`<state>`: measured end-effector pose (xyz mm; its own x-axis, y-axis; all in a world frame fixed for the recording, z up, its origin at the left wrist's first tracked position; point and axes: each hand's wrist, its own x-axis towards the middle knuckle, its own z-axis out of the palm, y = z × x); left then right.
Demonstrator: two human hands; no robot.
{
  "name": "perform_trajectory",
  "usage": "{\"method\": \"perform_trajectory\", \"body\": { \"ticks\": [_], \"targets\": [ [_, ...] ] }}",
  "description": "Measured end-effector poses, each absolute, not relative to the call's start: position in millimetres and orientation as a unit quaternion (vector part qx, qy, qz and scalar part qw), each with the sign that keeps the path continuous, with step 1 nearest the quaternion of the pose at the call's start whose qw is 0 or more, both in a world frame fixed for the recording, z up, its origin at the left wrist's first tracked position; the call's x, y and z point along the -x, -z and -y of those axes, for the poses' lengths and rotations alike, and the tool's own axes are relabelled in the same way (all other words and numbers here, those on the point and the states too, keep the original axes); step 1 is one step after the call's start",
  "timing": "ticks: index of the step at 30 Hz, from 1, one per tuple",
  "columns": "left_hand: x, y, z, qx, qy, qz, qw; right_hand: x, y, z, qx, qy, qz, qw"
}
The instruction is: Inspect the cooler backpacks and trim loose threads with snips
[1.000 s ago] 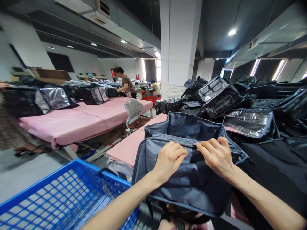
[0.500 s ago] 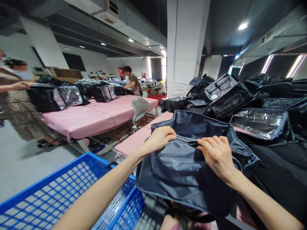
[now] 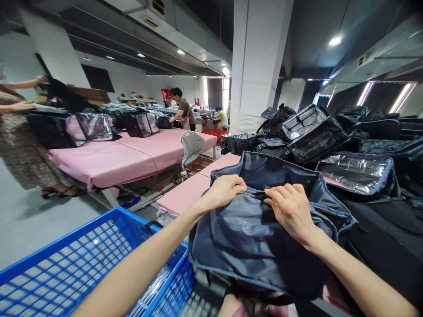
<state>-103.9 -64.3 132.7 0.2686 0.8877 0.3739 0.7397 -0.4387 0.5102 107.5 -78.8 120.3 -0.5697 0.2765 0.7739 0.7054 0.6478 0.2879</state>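
R hand (image 3: 289, 211) is being brought closer to L hand (image 3: 228, 191) along the seam than half a sec ago, & at far left a limp black piece (image 3: 64, 94) is being held up higher by a co-worker's hand (image 3: 41, 79).

Both hands are being kept narrow: by L hand the folded edge of a navy bag (image 3: 280, 171) is being pinched b/w thumb & curled fingers; by R hand a thin, flat black strip (image 3: 259, 195) is being gripped at the same edge, fingertips bunched. Only a short gap is being left b/w the two.

The bag is being held open right in front of the wearer, approx. mid-view, partly over the near pink table (image 3: 185, 189). Its cloth is being shown as smooth w/ a slight sheen; its boxy walls are being creased, & its rounded, piped flap (image 3: 251, 259) is being draped toward the wearer, wrinkled near the hands.

At lower left, floor space is being taken up by a blue plastic basket (image 3: 59, 244), hard, w/ square-holed lattice sides. On the right, black bags (image 3: 317, 141) are being stacked in a loose heap, & a crinkly, shiny silver panel (image 3: 357, 174) is being displayed nearby.
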Motion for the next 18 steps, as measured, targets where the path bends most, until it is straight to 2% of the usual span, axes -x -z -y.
{"method": "perform_trajectory", "body": {
  "ticks": [12, 15, 18],
  "targets": [
    [103.9, -129.1, 66.0, -0.799, -0.313, -0.508, 0.075, -103.2, -119.3, 77.7, 0.307, 0.232, 0.849, 0.362],
    [104.6, -122.6, 72.1, -0.815, -0.325, -0.479, 0.004, -110.0, -122.1, 76.2, 0.305, 0.208, 0.852, 0.372],
    [108.4, -101.0, 84.1, -0.823, -0.367, -0.412, -0.136, -130.1, -125.5, 75.0, 0.323, 0.124, 0.851, 0.394]
  ]
}}
